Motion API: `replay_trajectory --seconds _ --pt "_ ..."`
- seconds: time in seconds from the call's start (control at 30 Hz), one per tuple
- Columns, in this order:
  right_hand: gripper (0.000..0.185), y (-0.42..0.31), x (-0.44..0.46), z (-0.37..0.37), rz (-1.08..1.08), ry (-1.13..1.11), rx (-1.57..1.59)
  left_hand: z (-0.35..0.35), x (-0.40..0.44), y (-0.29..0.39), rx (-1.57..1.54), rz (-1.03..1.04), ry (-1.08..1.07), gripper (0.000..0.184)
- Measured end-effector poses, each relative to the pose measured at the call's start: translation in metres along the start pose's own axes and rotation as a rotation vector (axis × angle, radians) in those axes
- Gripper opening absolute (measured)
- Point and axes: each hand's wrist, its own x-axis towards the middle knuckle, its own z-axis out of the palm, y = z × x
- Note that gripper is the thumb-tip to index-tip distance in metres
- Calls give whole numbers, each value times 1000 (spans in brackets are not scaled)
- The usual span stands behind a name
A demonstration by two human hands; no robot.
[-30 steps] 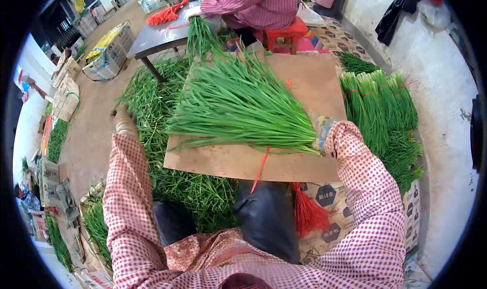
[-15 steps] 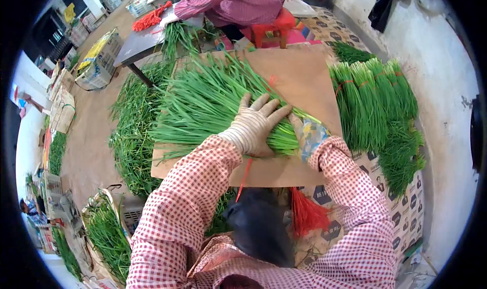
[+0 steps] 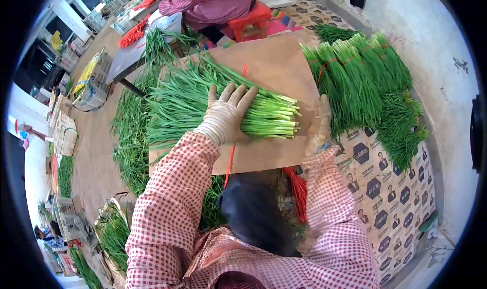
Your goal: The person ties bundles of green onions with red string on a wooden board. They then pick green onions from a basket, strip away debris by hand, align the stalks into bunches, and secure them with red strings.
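A broad bunch of green garlic chives (image 3: pixel 203 101) lies across a brown board (image 3: pixel 289 61), its pale cut ends pointing right. Under it runs a red tie strip (image 3: pixel 230 165), whose ends show beyond both sides. My left hand (image 3: pixel 227 114), in a worn pale glove, rests flat on top of the bunch with the fingers spread. My right hand (image 3: pixel 319 124), also gloved, is upright at the board's right edge with fingers stretched out. A gap separates it from the cut ends, and nothing is in it.
Tied chive bunches (image 3: pixel 350 81) lie to the right on patterned paper. Loose chives (image 3: pixel 133 132) are heaped at the left. Red strips (image 3: pixel 298 192) hang below the board. Ahead, a person (image 3: pixel 213 5) sits on a red stool (image 3: pixel 251 23) by a dark table (image 3: pixel 124 61).
My right hand has come away from the cut ends to the right, uncovering them. The ends now look more even. My left hand stays on the bunch; the whole view has shifted.
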Motion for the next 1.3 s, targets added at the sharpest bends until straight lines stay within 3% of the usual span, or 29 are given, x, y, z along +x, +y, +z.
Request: replay_trajectory --seconds 0.1,0.23,0.43,0.5,0.63,0.67,0.9,0.97,1.03,1.1,1.17,1.3 --pt "64 25 17 1 131 -1 141 -2 3 -3 34 22 12 126" --pt "62 32 18 19 -44 -329 -231 -6 2 -9 52 46 1 127" --pt "53 18 28 23 -136 -455 -540 15 6 -13 25 75 -10 127" --pt "53 0 36 23 -247 -461 -755 18 6 -14 2 63 11 125" --pt "59 -74 64 49 -674 -515 -1203 27 4 -11 -55 37 25 117" --pt "63 -103 65 61 -376 -654 -1254 28 4 -10 -54 34 30 118" --pt "106 -108 69 187 149 -1259 -1560 44 4 -8 -73 3 67 111" --pt "118 -104 58 196 280 -1316 -1683 75 5 -10 -41 1 255 108" --pt "131 -105 44 199 312 -1310 -1785 60 -5 -6 -140 -28 223 105" --pt "124 -110 24 203 228 -1261 -1903 61 -7 -4 -248 -55 180 102" --pt "124 -107 20 204 215 -1235 -1952 67 -7 -5 -334 -41 312 99" --pt "122 -104 16 197 85 -1191 -2009 52 -9 -10 -301 22 220 93"
